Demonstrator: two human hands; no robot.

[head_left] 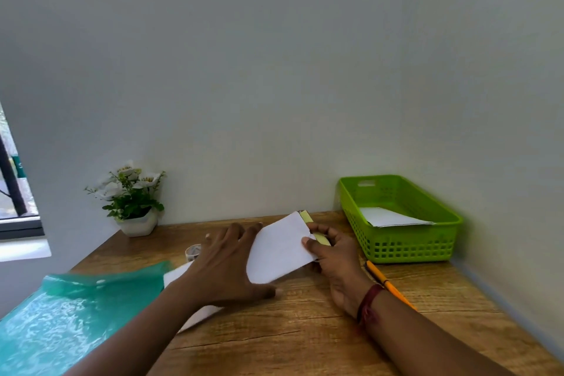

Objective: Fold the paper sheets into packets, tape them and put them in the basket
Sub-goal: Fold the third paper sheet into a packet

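A folded white paper packet (279, 249) is tilted up off the wooden table. My right hand (334, 256) pinches its right edge, thumb on top, together with a yellow-green tool (306, 218) that sticks out behind the paper. My left hand (227, 265) lies spread with straight fingers at the packet's left edge. More white paper (178, 276) lies under my left hand. A roll of clear tape (193, 252) stands just beyond my left hand. The green basket (406, 246) at the back right holds a white packet (393, 217).
A teal plastic folder (76, 314) covers the table's left side. A small white pot of white flowers (134, 201) stands at the back left against the wall. An orange pencil (387, 284) lies right of my right wrist. Walls close the back and right.
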